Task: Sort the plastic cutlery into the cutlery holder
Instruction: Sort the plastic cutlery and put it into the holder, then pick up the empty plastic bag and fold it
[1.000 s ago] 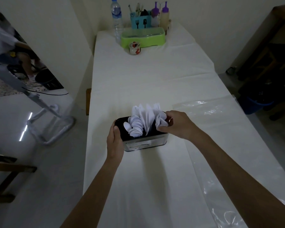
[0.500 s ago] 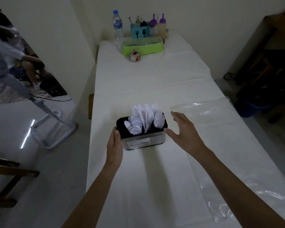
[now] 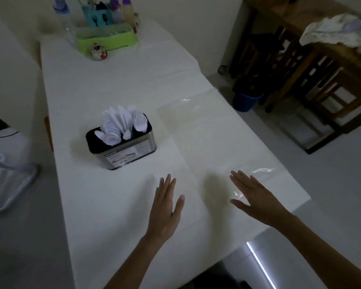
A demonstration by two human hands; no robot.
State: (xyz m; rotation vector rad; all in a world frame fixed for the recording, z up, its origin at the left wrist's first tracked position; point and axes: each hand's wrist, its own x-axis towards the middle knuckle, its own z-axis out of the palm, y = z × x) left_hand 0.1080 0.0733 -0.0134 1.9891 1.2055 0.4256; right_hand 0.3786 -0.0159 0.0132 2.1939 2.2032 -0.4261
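Hands flat; boxy metal holder

Dim, soft, wide-angle edge distortion

cutlery in holder, on table

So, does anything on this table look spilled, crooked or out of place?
Nothing really stands out. The cutlery holder stands upright with the white plastic cutlery fanned out in it, none lying loose on the table. The left hand and right hand are open, holding nothing. Only the clear plastic sheet looks slightly wrinkled.
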